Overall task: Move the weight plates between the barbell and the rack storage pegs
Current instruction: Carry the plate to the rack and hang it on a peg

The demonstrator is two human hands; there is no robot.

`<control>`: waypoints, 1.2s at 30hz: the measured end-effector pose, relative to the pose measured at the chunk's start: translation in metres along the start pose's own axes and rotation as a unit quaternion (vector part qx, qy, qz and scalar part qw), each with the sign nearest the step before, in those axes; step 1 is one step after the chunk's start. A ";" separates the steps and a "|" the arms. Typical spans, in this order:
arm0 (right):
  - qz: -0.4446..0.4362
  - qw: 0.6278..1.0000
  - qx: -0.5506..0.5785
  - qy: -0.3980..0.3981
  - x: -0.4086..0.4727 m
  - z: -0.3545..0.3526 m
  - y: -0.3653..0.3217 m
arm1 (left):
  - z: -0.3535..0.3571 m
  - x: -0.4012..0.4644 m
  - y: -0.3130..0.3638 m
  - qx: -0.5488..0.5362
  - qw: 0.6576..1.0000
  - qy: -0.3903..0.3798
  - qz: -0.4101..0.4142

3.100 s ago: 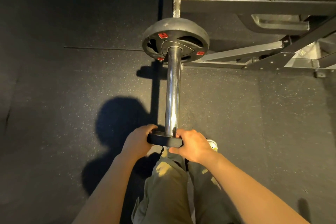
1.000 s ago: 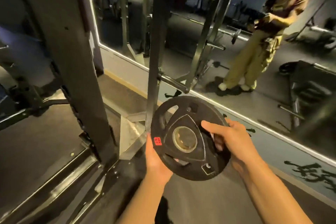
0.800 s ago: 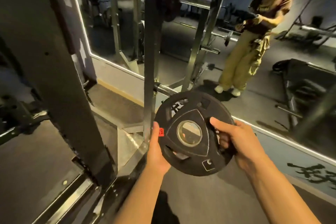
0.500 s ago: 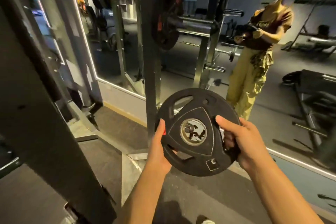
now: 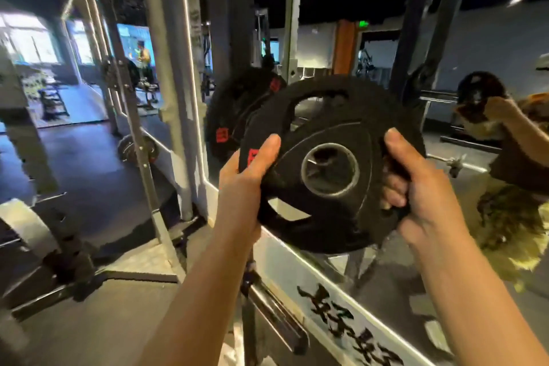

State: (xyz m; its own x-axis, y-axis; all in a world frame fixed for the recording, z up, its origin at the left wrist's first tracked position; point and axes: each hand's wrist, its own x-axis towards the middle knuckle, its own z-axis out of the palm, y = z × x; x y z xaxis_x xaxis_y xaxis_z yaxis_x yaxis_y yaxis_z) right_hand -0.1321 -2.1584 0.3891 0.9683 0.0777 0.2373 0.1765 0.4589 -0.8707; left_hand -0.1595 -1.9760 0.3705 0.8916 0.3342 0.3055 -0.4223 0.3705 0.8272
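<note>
Now | both hands (left point(image 5: 246, 184), right point(image 5: 421, 196)) grip weight plate point(image 5: 329, 163) | stored plates point(image 5: 237, 116) just behind

A weight plate point(image 5: 323, 140) is held upright between the left hand point(image 5: 246, 184) and the right hand point(image 5: 421, 190). Behind it, further left, a second plate point(image 5: 234, 116) is hung on the rack upright point(image 5: 225, 38) (mirror point(image 5: 445, 246) beyond).

Left hand point(image 5: 246, 184), right hand point(image 5: 421, 193) grip weight plate point(image 5: 329, 163).
</note>
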 end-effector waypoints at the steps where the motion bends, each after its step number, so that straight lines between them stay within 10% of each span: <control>1: 0.013 1.000 0.014 -0.018 0.013 -0.004 -0.005 | 0.007 0.006 0.001 0.022 1.000 0.003 0.017; 10: 0.119 0.982 0.016 -0.144 0.098 -0.028 0.014 | 0.027 0.029 -0.015 0.157 0.970 0.140 0.120; 36: 0.088 0.941 0.135 -0.299 0.160 -0.021 0.067 | 0.041 0.001 -0.050 0.305 0.882 0.187 0.307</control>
State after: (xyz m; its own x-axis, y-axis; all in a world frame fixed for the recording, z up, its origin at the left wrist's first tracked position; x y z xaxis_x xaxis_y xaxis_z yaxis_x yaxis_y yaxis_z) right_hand 0.0381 -2.1336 0.3594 0.6920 0.6198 0.3701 -0.1056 0.5941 -0.7974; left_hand -0.1306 -2.0299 0.3488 0.3617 0.6141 0.7014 -0.5387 -0.4764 0.6949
